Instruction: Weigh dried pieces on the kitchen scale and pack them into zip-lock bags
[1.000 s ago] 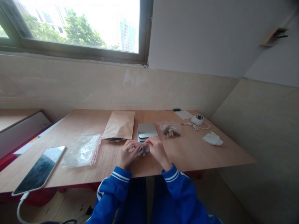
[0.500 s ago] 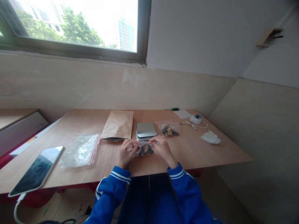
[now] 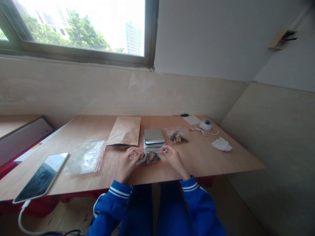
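A clear zip bag (image 3: 150,157) with dark and pale dried pieces, which look like dried mushrooms, lies near the table's front edge. My left hand (image 3: 130,160) pinches the left end of its zip strip. At the strip's right end, my right hand (image 3: 171,156) grips between thumb and fingers. Just beyond the bag stands a small scale (image 3: 154,136) with a metal top; the bag and hands partly cover its front. Right of the scale lies a second zip bag (image 3: 178,135) of dried pieces.
A brown paper pouch (image 3: 126,131) and flat clear bags (image 3: 85,157) lie to the left, with a tablet (image 3: 41,177) on a cable. To the right are a white fan-like device (image 3: 206,125), crumpled tissue (image 3: 221,144), white paper (image 3: 192,120) and a green-handled screwdriver (image 3: 184,115).
My hands have moved apart along the zip strip, the left one leftward and the right one slightly to the right. More of the bag shows between them.
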A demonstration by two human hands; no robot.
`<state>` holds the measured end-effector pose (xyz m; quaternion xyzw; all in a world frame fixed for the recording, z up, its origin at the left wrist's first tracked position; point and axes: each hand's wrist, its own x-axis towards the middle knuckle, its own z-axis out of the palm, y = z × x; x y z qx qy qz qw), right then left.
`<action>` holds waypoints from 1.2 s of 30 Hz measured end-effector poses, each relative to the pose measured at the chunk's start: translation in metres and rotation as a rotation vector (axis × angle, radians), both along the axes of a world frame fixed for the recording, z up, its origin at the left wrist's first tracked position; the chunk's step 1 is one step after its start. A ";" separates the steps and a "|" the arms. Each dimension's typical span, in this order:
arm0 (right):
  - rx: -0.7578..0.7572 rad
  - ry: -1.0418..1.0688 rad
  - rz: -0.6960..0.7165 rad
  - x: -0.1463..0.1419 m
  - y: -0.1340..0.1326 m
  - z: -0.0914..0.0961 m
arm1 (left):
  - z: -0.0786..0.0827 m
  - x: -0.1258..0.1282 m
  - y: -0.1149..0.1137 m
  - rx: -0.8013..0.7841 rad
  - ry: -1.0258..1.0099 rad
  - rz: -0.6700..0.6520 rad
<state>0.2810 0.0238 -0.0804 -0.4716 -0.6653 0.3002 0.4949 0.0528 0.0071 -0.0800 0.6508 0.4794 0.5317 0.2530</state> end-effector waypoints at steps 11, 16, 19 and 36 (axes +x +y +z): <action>0.009 -0.005 -0.068 0.000 -0.011 0.002 | 0.044 0.002 -0.001 0.214 0.766 0.011; 0.109 -0.141 -0.052 0.006 -0.014 0.005 | 0.050 0.013 0.002 0.278 0.861 -0.009; 0.200 -0.210 -0.036 0.009 -0.013 0.006 | 0.052 0.014 0.002 0.305 0.884 -0.014; 0.354 -0.226 -0.017 -0.004 -0.015 0.013 | 0.053 0.030 0.000 0.332 0.910 -0.059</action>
